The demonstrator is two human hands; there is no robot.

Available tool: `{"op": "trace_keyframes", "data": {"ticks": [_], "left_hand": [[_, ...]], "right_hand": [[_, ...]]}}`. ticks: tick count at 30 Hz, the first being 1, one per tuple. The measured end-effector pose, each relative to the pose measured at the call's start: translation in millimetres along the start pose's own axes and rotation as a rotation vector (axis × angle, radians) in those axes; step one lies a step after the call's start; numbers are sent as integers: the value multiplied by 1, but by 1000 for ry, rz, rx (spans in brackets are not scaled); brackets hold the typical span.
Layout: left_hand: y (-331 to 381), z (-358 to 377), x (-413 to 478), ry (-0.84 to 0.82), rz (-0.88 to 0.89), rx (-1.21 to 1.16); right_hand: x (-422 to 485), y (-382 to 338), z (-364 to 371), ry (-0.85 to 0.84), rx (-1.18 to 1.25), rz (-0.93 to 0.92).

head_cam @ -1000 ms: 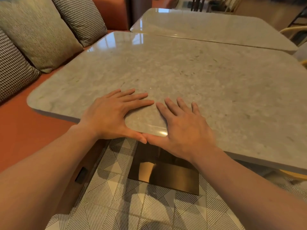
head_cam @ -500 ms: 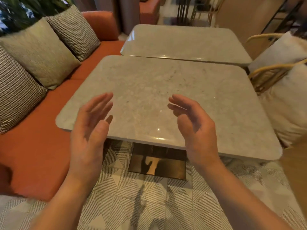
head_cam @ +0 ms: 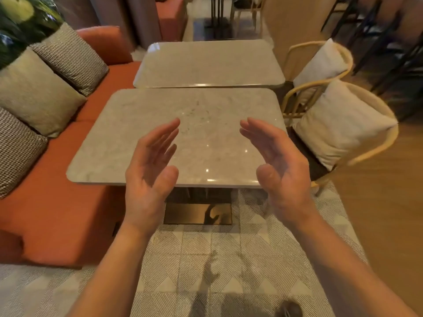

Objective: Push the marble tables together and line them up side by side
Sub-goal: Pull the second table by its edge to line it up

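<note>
Both hands are off the tables: left hand [head_cam: 150,170] and right hand [head_cam: 278,167] hover spread, palms facing, holding nothing. Near table [head_cam: 160,124] sits edge to edge with far table [head_cam: 206,62], its left side slightly offset. Marble top likely heavy, rigid, slick; its pedestal base [head_cam: 198,212] probably drags. Best grip: near edge corners, not flat palms.

Near marble table [head_cam: 146,133]: rectangular pale grey-beige veined top, rounded corners, glossy, on a brass-coloured pedestal base. Far marble table [head_cam: 208,62]: matching top, long edge set against the near table's far edge, offset slightly right.
</note>
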State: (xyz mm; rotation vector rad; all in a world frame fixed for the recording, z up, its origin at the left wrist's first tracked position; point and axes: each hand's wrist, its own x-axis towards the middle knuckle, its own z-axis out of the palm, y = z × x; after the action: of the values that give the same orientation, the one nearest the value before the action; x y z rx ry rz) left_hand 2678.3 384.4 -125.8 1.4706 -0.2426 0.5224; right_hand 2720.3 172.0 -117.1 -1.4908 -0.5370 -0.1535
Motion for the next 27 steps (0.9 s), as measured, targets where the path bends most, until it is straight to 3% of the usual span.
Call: {"op": "trace_keyframes", "data": {"ticks": [10,27], "left_hand": [[-29,179,38,115,40,30],[-111,354,187,346,86,81]], "right_hand": [[46,12,-179,-127,48,-14],[248,95,-344,-454,68,-64]]}}
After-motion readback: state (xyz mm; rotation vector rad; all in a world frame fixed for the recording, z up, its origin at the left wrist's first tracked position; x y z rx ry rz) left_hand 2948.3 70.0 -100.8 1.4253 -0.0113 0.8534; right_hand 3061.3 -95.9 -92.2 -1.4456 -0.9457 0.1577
